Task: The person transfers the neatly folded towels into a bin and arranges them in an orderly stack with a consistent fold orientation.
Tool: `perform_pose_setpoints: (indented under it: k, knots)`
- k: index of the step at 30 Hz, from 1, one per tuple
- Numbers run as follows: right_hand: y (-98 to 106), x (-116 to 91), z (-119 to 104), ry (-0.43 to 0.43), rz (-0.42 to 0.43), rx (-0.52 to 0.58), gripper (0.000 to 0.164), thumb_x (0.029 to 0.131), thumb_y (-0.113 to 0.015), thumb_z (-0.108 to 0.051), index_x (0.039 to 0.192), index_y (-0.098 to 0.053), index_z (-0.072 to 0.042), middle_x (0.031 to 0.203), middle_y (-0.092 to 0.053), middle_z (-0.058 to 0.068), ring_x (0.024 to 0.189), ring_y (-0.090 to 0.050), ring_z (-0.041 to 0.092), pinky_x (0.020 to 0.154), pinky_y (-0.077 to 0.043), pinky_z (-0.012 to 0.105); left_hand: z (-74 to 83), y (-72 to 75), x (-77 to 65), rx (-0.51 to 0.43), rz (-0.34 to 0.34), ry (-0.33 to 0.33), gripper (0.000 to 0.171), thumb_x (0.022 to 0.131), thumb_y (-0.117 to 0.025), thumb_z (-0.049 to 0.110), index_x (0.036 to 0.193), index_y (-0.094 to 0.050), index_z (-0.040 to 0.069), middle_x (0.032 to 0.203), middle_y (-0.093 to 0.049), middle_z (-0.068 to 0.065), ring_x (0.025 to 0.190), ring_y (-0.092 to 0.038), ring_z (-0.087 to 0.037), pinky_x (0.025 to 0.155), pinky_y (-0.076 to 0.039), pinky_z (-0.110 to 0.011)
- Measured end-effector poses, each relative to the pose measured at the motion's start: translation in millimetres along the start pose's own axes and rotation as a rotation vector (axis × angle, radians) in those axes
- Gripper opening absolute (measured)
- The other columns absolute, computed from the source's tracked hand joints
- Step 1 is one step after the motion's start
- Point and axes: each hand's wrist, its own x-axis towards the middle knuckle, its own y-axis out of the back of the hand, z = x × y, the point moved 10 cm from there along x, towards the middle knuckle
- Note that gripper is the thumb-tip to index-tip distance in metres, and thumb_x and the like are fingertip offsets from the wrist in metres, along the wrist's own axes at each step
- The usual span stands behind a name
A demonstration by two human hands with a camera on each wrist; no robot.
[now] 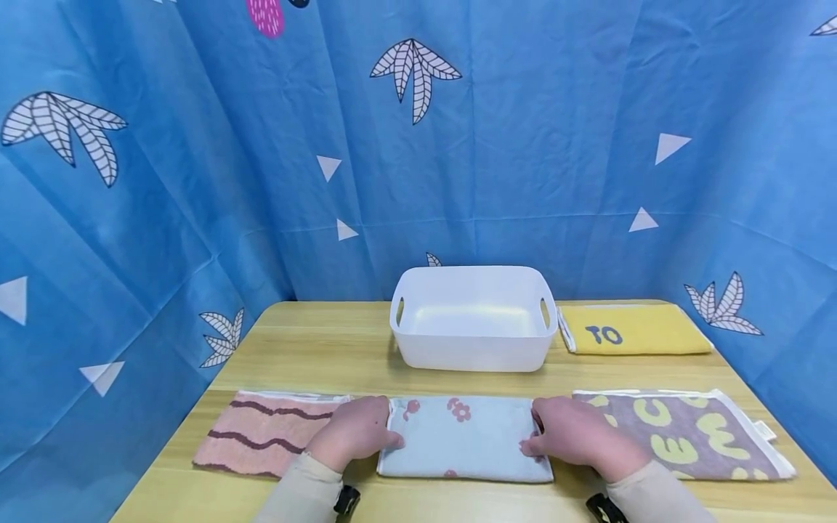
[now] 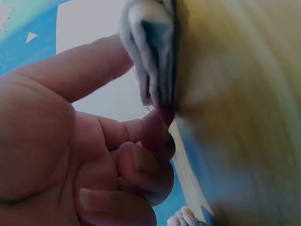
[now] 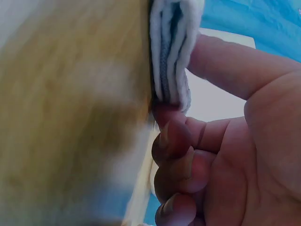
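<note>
Pale-blue folded towel (image 1: 464,442) has fingers (image 2: 153,133) gripping both ends.

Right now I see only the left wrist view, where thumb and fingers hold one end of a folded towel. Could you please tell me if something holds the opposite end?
Observer: Yes, the right grip pinches the opposite end of the pale blue towel.
Operator: Thank you. And what is lying on the table farther to the right, past that end?
Observer: A purple towel with yellow letters.
Operator: I understand. Is there also something beside the white basket?
Observer: Yes, a yellow towel marked "TO" lies to its right.
</note>
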Motion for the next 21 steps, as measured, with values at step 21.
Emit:
perform_pose_setpoints:
  k: [21]
  knots:
    - [-11.8, 2.9, -9.7, 0.111, -0.118, 0.008, 0.034, 0.091, -0.075, -0.036, 0.071, -0.053, -0.019, 0.064, -0.051, -0.005, 0.057, -0.045, 0.015, 0.059, -0.038, 0.036, 1.8, -0.2, 0.0, -0.006, -0.010, -0.035, 0.035, 0.084, -0.080, 0.030, 0.065, -0.054, 0.016, 0.058, -0.042, 0.005, 0.052, -0.039, -0.014, 0.053, -0.036, -0.032]
